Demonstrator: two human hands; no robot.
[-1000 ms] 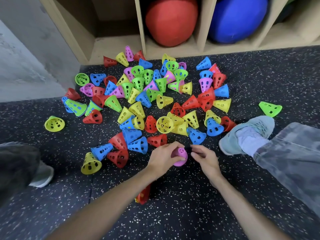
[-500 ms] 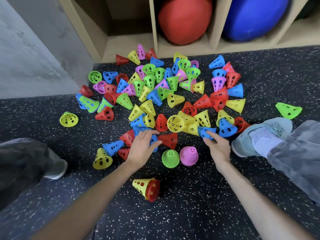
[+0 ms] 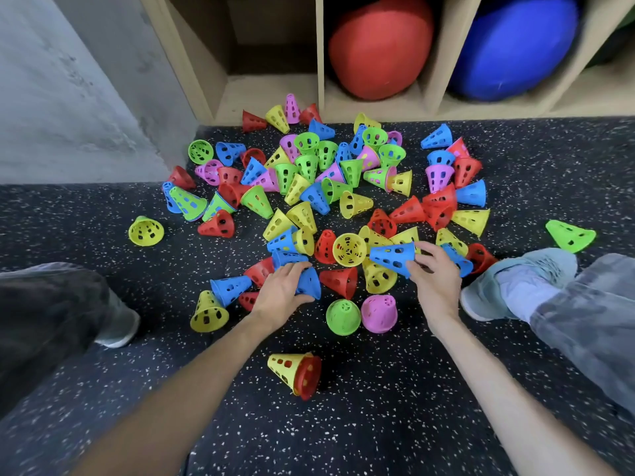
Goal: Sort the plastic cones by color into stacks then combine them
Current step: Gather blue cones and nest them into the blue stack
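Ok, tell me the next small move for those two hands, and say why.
Probably bring the two blue cones together and nest them. The right hand holds a blue cone lifted on its side, and the left hand grips another blue cone at the pile's near edge. No blue stack shows yet beside the green cone and pink cone set apart.

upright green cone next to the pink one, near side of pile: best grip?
The green perforated plastic cone stands wide rim down, narrow closed top up, beside the pink perforated plastic cone. Probably best to come from above and pinch the tapered wall just under the top; the near and left sides are clear, the pink one crowds its right.
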